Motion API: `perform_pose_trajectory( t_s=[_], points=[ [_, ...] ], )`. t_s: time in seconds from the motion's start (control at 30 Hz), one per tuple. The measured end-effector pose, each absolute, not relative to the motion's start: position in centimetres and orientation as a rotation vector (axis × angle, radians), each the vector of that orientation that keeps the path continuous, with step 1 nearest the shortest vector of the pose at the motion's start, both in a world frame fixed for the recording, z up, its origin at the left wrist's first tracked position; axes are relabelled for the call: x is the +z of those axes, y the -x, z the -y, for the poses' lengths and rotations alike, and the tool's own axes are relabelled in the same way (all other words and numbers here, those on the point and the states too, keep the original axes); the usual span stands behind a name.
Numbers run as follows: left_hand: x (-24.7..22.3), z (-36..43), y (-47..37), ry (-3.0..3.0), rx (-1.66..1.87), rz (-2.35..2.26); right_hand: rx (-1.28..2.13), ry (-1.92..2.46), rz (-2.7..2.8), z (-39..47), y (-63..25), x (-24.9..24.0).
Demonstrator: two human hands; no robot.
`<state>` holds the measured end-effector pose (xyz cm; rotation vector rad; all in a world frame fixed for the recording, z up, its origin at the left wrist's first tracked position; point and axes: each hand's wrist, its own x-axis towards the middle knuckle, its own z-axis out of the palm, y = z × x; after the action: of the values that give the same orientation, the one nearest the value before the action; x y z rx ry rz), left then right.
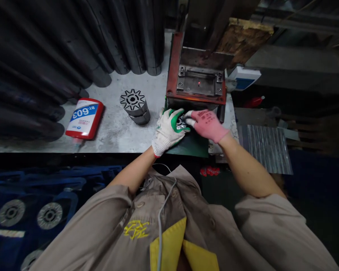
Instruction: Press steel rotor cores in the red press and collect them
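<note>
My left hand (172,128), in a white knitted glove with a green coated palm, is wrapped round a slotted metal rotor core (181,122). Part of the core's patterned end face shows between thumb and fingers; its body is hidden. My right hand (207,123), in a pink glove with white fingertips, has its fingers bent together at the right edge of that core. Whatever is between them is too small to make out. To the left, a stack of similar rotor cores (133,101) stands upright, with slots radiating around a centre hole.
Behind my hands stands a red-framed metal fixture (173,71) with a small red light. A red bottle (84,118) with a white label lies on the grey worktop (115,135) at left. Long dark cylinders (130,49) line the back. Blue trays (25,203) hold round parts at lower left.
</note>
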<state>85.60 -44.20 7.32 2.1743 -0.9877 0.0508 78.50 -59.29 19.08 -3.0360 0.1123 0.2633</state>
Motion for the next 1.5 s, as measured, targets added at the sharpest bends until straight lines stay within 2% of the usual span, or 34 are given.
perform_pose_trajectory(
  t_s=[0.13, 0.2, 0.33, 0.43, 0.57, 0.8, 1.0, 1.1, 1.3, 1.4, 1.5],
  points=[
    [7.1, 44.1, -85.8, -2.129, 0.029, 1.072, 0.593, 3.098, 0.031, 59.0, -79.1, 19.3],
    [7.0, 44.1, -85.7, -2.144, 0.047, 0.975, 0.451, 3.123, 0.023, 59.2, -79.3, 20.8],
    [7.2, 43.7, -85.8, -2.141, 0.025, 0.937, -0.071, 3.203, -0.367, 60.0, -80.5, 23.7],
    [7.8, 43.0, -86.1, -2.057, -0.008, 1.07, -0.105, 3.222, -0.532, 60.5, -81.8, 23.9],
    [8.2, 42.9, -86.0, -2.02, 0.001, 1.138, -0.106, 3.171, -0.391, 60.2, -80.9, 22.6],
    [7.7, 44.0, -85.4, -2.165, -0.008, 1.076, 0.404, 3.076, -0.116, 57.2, -77.5, 19.1],
    [8.2, 43.4, -85.9, -2.123, -0.041, 1.166, 0.75, 3.171, -0.013, 54.9, -79.4, 19.9],
    [8.5, 43.6, -86.0, -2.108, -0.043, 1.116, 0.586, 3.131, -0.031, 56.4, -79.3, 21.1],
    [8.9, 44.9, -85.3, -2.12, 0.033, 0.853, -0.369, 3.174, -0.341, 62.2, -81.4, 21.6],
    [8.8, 45.2, -84.9, -2.184, 0.08, 0.852, -0.479, 3.19, -0.276, 63.0, -82.4, 21.2],
    [8.4, 44.9, -84.8, -2.178, 0.092, 0.885, -0.358, 3.171, -0.319, 62.2, -81.3, 21.2]
  ],
)
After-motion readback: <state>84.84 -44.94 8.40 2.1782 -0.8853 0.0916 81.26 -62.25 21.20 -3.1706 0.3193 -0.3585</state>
